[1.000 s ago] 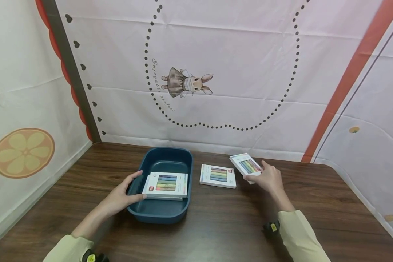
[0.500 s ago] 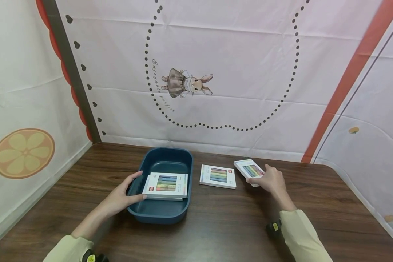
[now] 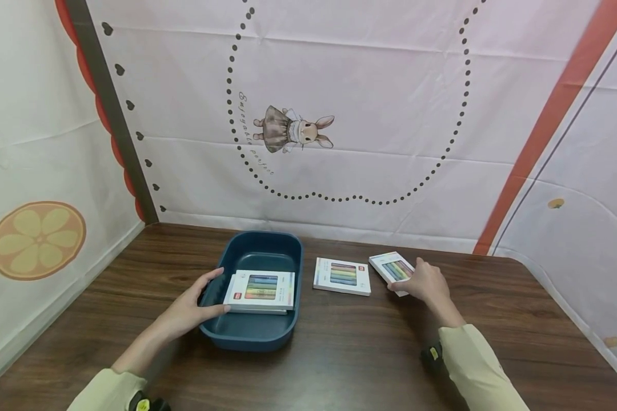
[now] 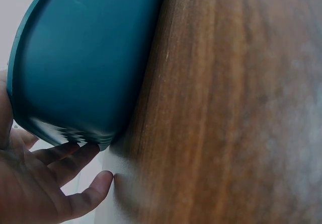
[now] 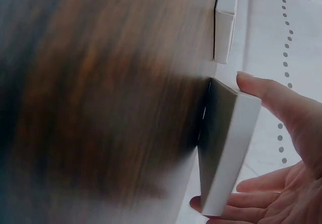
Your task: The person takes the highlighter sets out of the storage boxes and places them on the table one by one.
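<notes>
My left hand (image 3: 187, 311) holds the left rim of a dark blue plastic bin (image 3: 252, 343), also in the left wrist view. Its thumb and index finger reach over the rim, while other fingers touch the outer wall. Inside the bin lie stacked white crayon boxes; the top crayon box (image 3: 261, 286) shows coloured sticks through its window. My right hand (image 3: 428, 283) grips another crayon box (image 3: 393, 271) by its edges, between thumb and fingers. In the right wrist view this crayon box (image 5: 234, 148) tilts, its far edge at or near the tabletop.
A further crayon box (image 3: 342, 276) lies flat on the brown wooden table (image 3: 349, 354), between the bin and my right hand. Behind the table's back edge hangs a white printed cloth (image 3: 380, 114). More cloth (image 3: 31, 142) borders the left side.
My right hand has moved the crayon box slightly right and down towards the tabletop, away from the flat box. The left hand and the bin have stayed put.
</notes>
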Action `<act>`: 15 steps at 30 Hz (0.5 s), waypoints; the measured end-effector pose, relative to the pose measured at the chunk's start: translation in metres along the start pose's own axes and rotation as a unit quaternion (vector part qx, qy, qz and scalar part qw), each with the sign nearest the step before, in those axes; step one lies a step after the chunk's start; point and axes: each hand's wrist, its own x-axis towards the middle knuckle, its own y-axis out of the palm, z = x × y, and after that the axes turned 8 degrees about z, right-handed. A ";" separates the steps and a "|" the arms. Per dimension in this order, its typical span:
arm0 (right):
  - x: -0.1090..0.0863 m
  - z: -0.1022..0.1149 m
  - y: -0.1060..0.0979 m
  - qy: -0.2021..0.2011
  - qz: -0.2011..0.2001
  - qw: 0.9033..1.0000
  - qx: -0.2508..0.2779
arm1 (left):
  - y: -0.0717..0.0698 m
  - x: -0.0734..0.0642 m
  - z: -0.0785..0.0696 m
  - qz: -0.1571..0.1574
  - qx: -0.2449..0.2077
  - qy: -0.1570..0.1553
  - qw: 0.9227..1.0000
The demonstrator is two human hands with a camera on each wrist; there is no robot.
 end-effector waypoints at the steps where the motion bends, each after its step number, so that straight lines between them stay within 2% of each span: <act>1: 0.000 0.001 0.000 0.002 0.006 1.000 -0.001 | 0.000 0.000 0.000 0.000 0.001 -0.001 1.000; 9: 0.000 0.008 0.002 0.037 0.058 0.997 -0.030 | -0.001 0.000 0.001 0.003 0.005 -0.002 1.000; 15: 0.000 0.011 0.003 0.037 0.068 0.996 -0.035 | 0.000 0.001 0.001 0.004 0.003 0.000 1.000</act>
